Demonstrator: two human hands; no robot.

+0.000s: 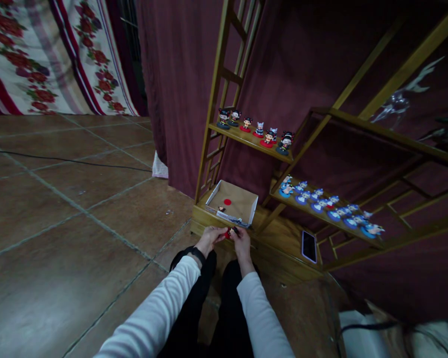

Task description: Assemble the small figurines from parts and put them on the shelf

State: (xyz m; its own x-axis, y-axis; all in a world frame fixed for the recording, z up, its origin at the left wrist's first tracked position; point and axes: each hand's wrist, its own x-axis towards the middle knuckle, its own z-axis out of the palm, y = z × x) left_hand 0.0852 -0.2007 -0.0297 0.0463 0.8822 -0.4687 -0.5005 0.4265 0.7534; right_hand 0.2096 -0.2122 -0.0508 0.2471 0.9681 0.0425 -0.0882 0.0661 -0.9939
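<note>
My left hand (210, 237) and my right hand (240, 240) meet just in front of a shallow cardboard box (247, 215). Both pinch a small figurine with a red base (229, 233) between them; its details are too small to make out. Inside the box lie a loose red disc (227, 202) and a small dark figurine (221, 209). The box sits on the lowest board of a wooden shelf unit (224, 74).
A row of small figurines on red and dark bases (259, 131) stands on the middle shelf; several blue-based figurines (330, 204) line a lower shelf at right. A phone (308, 246) lies on the bottom board. Maroon curtain behind, tiled floor at left, a cable across it.
</note>
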